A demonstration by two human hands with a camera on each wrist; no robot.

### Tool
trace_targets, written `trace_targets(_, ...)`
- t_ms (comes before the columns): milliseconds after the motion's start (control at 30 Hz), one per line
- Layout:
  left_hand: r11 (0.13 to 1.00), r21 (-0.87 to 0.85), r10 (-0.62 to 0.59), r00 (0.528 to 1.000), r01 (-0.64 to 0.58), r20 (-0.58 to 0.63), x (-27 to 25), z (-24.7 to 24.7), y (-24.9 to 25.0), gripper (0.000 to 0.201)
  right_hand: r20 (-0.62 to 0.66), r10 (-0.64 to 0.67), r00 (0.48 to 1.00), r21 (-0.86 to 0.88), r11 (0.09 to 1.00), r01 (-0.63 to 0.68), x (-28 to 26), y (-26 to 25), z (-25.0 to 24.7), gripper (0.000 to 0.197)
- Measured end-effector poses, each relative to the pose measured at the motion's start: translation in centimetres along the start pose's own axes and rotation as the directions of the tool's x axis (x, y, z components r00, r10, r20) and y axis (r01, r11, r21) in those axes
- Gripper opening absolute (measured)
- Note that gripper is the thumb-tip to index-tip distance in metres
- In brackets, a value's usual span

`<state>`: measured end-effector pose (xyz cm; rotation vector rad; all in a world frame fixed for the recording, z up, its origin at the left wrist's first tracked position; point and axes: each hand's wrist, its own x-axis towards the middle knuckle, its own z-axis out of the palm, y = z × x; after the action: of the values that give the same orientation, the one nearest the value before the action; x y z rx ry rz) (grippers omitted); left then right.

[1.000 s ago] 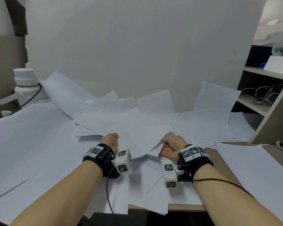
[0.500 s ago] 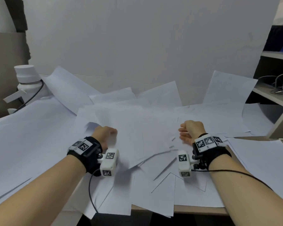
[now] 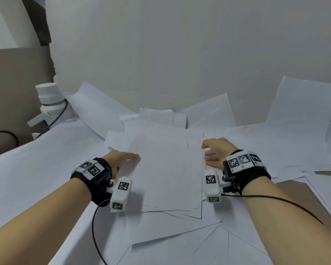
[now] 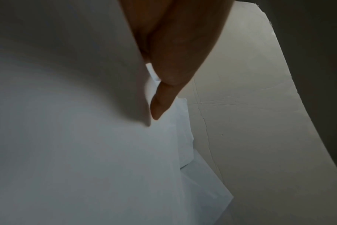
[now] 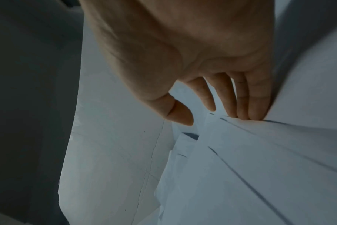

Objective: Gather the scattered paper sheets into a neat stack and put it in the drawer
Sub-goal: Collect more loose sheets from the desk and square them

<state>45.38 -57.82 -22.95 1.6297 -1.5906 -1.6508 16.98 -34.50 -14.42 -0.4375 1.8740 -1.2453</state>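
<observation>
White paper sheets cover the table in the head view. Several of them lie in a rough pile (image 3: 166, 169) in the middle, edges not quite flush. My left hand (image 3: 125, 158) lies at the pile's left edge with straight fingers touching it. My right hand (image 3: 213, 150) lies at the right edge, fingers spread loosely. In the left wrist view a straight finger (image 4: 160, 106) points down against the paper (image 4: 87, 152). In the right wrist view the fingertips (image 5: 256, 112) press on overlapping sheet edges (image 5: 240, 152), the thumb apart. Neither hand grips anything. No drawer is in view.
More loose sheets (image 3: 304, 104) lean on the white backdrop board (image 3: 180, 54) and spread left and right. A white cylindrical device (image 3: 48, 96) with a black cable stands at the far left. Bare brown tabletop (image 3: 302, 199) shows at the right.
Both hands have let go of the sheets' near edge and moved apart to the pile's left and right sides, opening. The middle sheets now lie flatter and more squared.
</observation>
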Motion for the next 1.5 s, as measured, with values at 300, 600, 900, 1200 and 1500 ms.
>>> trace_targets(300, 0.980, -0.120, 0.162, 0.986, -0.156, 0.042, -6.8, 3.7, 2.5, 0.064, 0.099, -0.038, 0.994, -0.145, 0.988, 0.052, 0.9, -1.2, 2.0, 0.028)
trace_targets(600, 0.884, -0.295, 0.416, 0.898, -0.363, 0.140, -8.8, 2.0, 2.2, 0.053, 0.014, -0.084, 0.996, -0.081, 0.993, 0.085, 1.8, -0.5, 1.1, 0.043)
trace_targets(900, 0.915, -0.314, 0.342, 0.901, -0.254, 0.268, -7.9, 2.5, 3.1, 0.069, 0.099, -0.457, 0.884, -0.005, 0.888, 0.459, 0.3, -3.1, 2.7, 0.037)
trace_targets(1200, 0.888, -0.270, 0.427, 0.887, -0.373, 0.178, -7.6, 3.7, 3.3, 0.041, 0.090, -0.388, 0.917, 0.110, 0.919, 0.378, 1.0, -1.8, 1.0, 0.025)
trace_targets(1500, 0.915, -0.240, 0.394, 0.848, -0.324, 0.354, -8.8, 2.3, 4.2, 0.010, 0.087, -0.450, 0.889, 0.131, 0.890, 0.438, -0.1, -4.7, -0.6, 0.034)
